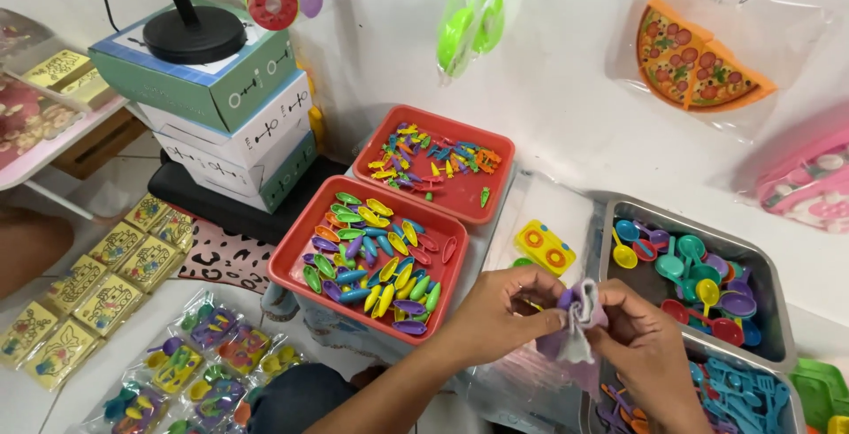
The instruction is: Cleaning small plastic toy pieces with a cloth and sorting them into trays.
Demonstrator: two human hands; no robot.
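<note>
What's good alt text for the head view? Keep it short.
Two bare hands, left hand and right hand, hold a small clear bag with purple toy pieces between them. Beside them sit two red trays of small colourful plastic toy pieces and a metal tray of toy spoons.

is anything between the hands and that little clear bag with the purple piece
No. Both hands already pinch the small clear plastic bag with its purple toy piece: left hand, right hand. Nothing visible lies between them.
</note>
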